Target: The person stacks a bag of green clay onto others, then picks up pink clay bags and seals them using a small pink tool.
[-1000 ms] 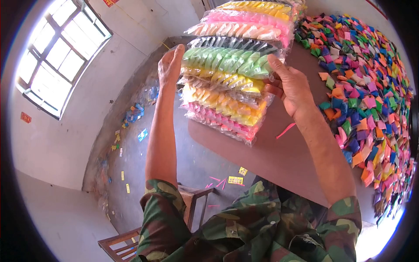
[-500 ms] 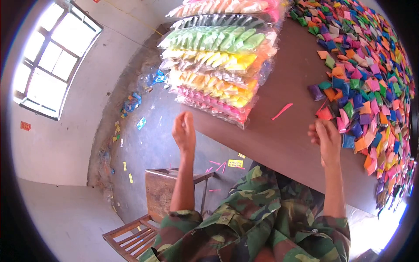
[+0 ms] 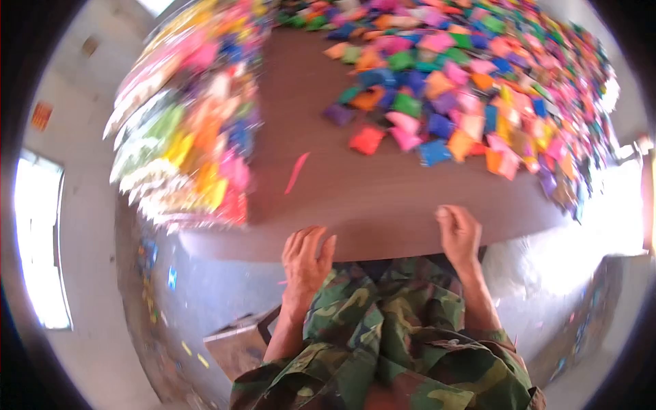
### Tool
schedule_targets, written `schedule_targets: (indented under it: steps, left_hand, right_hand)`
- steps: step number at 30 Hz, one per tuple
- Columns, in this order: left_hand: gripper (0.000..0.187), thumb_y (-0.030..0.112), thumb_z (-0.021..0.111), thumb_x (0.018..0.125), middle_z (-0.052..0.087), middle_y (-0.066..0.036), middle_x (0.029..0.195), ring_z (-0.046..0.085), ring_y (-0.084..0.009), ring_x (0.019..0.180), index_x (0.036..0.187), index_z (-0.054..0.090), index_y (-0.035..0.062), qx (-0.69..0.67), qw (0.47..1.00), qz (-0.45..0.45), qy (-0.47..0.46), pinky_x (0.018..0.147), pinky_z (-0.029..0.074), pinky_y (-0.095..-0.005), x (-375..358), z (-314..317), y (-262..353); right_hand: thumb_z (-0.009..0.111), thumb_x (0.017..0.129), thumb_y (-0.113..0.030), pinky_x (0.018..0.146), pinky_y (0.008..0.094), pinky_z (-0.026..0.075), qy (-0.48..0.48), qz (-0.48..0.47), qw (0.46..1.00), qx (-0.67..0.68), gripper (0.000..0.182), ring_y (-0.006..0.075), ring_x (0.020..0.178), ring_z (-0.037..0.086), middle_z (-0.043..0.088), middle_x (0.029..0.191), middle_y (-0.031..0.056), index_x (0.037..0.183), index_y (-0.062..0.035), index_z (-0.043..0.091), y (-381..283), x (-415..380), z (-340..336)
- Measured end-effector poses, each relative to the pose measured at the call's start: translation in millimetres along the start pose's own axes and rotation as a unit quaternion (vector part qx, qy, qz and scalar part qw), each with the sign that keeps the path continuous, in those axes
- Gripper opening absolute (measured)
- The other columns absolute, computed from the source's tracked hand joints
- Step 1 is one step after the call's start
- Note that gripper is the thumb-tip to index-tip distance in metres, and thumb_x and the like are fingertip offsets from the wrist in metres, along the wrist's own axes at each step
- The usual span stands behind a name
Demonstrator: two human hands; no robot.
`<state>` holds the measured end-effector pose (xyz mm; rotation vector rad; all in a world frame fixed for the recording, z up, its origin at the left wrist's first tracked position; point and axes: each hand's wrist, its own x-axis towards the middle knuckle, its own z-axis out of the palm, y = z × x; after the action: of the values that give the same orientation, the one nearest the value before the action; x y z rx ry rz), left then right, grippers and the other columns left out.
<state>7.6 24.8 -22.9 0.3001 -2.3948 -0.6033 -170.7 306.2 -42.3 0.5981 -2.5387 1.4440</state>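
Observation:
My left hand (image 3: 307,258) is at the near edge of the brown table (image 3: 355,198), its thumb apart from loosely bent fingers and nothing visible in it. My right hand (image 3: 460,232) hovers by the same edge, further right. Its fingers are loosely curled and seem to hold nothing. Between the hands and the goods lies a thin pink plastic strip (image 3: 296,172). A red sachet (image 3: 367,139) rests at the near side of a big heap of coloured sachets (image 3: 437,82). Left of the strip, clear bags packed with coloured sachets (image 3: 184,150) form a tall stack, blurred by motion.
A wooden chair (image 3: 239,345) stands at my left, below the table's edge. Litter (image 3: 147,256) lies on the floor along the left wall. A window (image 3: 41,239) is in that wall, and bright light falls on the floor at right.
My view has swung to the right, so the table and bag stack appear further left. Both hands have come closer together near the table's front edge. The red sachet remains on the table.

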Motion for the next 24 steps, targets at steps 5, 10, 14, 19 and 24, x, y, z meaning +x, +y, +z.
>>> schedule_targets:
  steps: [5, 10, 14, 19, 24]
  left_hand:
    - [0.026, 0.015, 0.082, 0.089, 0.074, -0.013, 0.116, 0.070, -0.0350, 0.103, 0.109, 0.073, 0.0026, 0.018, 0.998, 0.019, -0.049, 0.091, 0.055, -0.0454, 19, 33, 14]
    - [0.027, 0.017, 0.080, 0.091, 0.072, -0.013, 0.127, 0.066, -0.0354, 0.113, 0.114, 0.074, 0.0028, 0.086, 0.994, 0.018, -0.070, 0.099, 0.052, -0.0463, 19, 48, 19]
    - [0.027, 0.015, 0.080, 0.091, 0.071, -0.013, 0.129, 0.066, -0.0358, 0.113, 0.114, 0.074, 0.0026, 0.094, 0.993, 0.028, -0.070, 0.099, 0.052, -0.0473, 17, 50, 16]
    - [0.027, 0.014, 0.080, 0.090, 0.070, -0.013, 0.129, 0.065, -0.0362, 0.113, 0.114, 0.074, 0.0022, 0.105, 0.991, 0.043, -0.068, 0.098, 0.052, -0.0481, 19, 51, 16]
    - [0.027, 0.013, 0.079, 0.091, 0.070, -0.015, 0.128, 0.065, -0.0372, 0.112, 0.114, 0.073, 0.0009, 0.102, 0.991, 0.040, -0.081, 0.099, 0.051, -0.0487, 22, 49, 20]
  right_hand:
    - [0.074, 0.098, -0.010, 0.063, 0.0332, 0.055, 0.020, 0.011, 0.999, 0.050, 0.008, 0.0216, 0.069, 0.070, 0.073, 0.086, 0.0131, 0.101, -0.0027, 0.074, -10, 2, 2]
    - [0.074, 0.095, -0.006, 0.063, 0.0381, 0.057, 0.047, -0.023, 0.997, 0.052, 0.004, 0.0308, 0.071, 0.072, 0.073, 0.085, 0.0133, 0.098, -0.0038, 0.072, -10, 1, 2]
    - [0.076, 0.092, -0.004, 0.062, 0.0388, 0.056, 0.058, -0.047, 0.995, 0.070, 0.007, 0.0327, 0.071, 0.071, 0.072, 0.084, 0.0122, 0.095, -0.0043, 0.070, -7, 2, 4]
    - [0.076, 0.092, -0.004, 0.060, 0.0412, 0.055, 0.057, -0.057, 0.994, 0.071, 0.007, 0.0325, 0.069, 0.070, 0.069, 0.080, 0.0116, 0.096, -0.0046, 0.069, -6, 1, 3]
    - [0.075, 0.092, -0.005, 0.061, 0.0422, 0.055, 0.049, -0.057, 0.995, 0.066, 0.007, 0.0329, 0.070, 0.069, 0.070, 0.080, 0.0112, 0.096, -0.0048, 0.069, -9, 0, -2]
